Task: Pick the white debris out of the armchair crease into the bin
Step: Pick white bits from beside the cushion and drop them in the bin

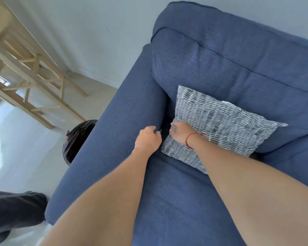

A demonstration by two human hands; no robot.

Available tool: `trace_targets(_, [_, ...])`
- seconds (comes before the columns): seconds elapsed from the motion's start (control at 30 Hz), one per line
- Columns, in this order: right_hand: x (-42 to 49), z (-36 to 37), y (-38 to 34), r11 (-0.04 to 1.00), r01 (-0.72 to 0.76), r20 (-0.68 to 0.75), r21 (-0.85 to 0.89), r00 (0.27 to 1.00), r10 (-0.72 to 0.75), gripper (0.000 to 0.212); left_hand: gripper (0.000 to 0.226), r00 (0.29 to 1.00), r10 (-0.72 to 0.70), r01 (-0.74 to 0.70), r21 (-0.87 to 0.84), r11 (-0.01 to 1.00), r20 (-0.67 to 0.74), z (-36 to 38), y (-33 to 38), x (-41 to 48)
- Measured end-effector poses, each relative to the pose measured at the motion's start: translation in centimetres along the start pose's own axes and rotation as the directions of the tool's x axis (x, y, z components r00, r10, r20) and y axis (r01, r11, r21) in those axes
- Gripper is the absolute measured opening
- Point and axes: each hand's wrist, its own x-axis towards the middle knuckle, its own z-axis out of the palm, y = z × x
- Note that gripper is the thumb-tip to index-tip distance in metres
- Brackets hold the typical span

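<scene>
A plain pale grey-white wall (75,32) meets a light, glossy floor (25,139) at a low white skirting board (96,75). Against the wall stands a pale unpainted wooden trestle table (34,68) with crossed braces (only partly in view). Bright daylight washes over the floor from the left.

Blue fabric armchair (176,192) carries everything. On its seat, a grey-white patterned cushion (219,125) leans against the backrest toward 12 o'clock. Armchair stands on pale floor (25,148); black-lined bin (76,139) on the floor at 9 o'clock, just beside my armrest.
</scene>
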Motion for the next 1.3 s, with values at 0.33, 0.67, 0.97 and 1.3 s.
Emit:
trace_targets(0.33, [2.1, 7.6, 3.6, 1.0, -0.005, 0.187, -0.017, 0.982, 0.008, 0.049, 0.035, 0.937, -0.276, 0.274, 0.037, 0.961, 0.216, 8.2, -8.4, -0.1])
trace_targets(0.67, [9.0, 15.1, 5.6, 0.985, 0.075, 0.251, -0.157, 0.967, -0.034, 0.042, 0.057, 0.956, -0.196, 0.207, -0.031, 0.978, 0.217, 14.0, -14.5, 4.8])
trace_targets(0.97, [14.3, 17.1, 5.9, 0.936, 0.162, 0.305, -0.312, 0.95, -0.063, 0.043, 0.065, 0.95, -0.176, 0.207, -0.098, 0.973, 0.257, 16.6, -16.1, 9.9])
trace_targets(1.3, [15.8, 17.3, 5.3, 0.901, 0.128, 0.314, -0.415, 0.949, 0.01, 0.04, 0.081, 0.946, -0.146, 0.173, -0.071, 0.982, 0.289, 15.7, -15.9, 11.5])
